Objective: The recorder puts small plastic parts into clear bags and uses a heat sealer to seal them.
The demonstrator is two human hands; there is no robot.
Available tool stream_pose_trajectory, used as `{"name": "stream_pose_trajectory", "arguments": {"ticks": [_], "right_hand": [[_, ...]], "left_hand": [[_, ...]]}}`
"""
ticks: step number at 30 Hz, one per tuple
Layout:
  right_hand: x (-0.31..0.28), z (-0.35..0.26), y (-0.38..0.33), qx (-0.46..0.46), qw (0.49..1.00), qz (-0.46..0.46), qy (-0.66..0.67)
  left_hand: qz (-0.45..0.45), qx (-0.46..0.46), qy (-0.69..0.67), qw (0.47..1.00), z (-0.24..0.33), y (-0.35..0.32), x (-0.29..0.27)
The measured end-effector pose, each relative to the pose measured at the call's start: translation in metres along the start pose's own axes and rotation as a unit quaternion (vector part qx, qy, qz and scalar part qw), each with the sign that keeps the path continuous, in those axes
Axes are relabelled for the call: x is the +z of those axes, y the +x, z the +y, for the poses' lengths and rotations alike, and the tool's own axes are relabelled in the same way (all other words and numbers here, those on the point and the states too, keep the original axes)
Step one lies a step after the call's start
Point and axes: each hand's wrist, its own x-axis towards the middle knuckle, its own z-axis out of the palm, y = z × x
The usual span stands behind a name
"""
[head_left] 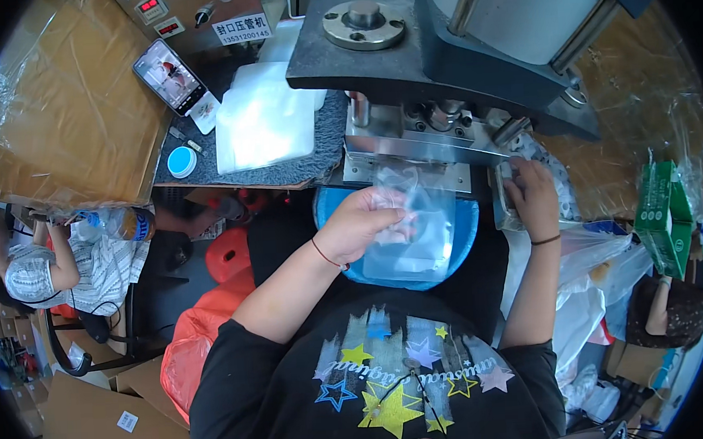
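My left hand (pixel 368 222) is closed on a clear plastic bag (pixel 418 248), thumb on top, just in front of the press. The bag's far end reaches the metal plate (pixel 453 177) under the press head; its near end hangs over a blue basin (pixel 472 240). Farther right, my right hand (pixel 537 196) rests on a small grey metal box (pixel 505 202) beside the press. Thumb and fingers lie apart on the box, and the fingertips are partly hidden. The dark press (pixel 375 77) with its metal die block (pixel 423 143) stands over the bag.
A stack of clear plastic sheets (pixel 265 128) lies left of the press, near a propped phone (pixel 170 76) and a small blue-lidded jar (pixel 181 161). A control box (pixel 194 16) stands behind. Big cartons (pixel 63 116) are at left. Other people sit at both sides, near a green box (pixel 661 217).
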Motion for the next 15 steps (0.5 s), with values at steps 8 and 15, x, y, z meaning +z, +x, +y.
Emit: {"name": "stream_pose_trajectory", "arguments": {"ticks": [8, 15], "right_hand": [[-0.001, 0.014, -0.009, -0.007, 1.0, 0.006, 0.004], [0.006, 0.037, -0.03, 0.067, 0.953, 0.145, 0.258]], "left_hand": [[0.359, 0.285, 0.77, 0.444, 0.062, -0.027, -0.094], [0.279, 0.372, 0.692, 0.553, 0.031, -0.06, -0.079]]}}
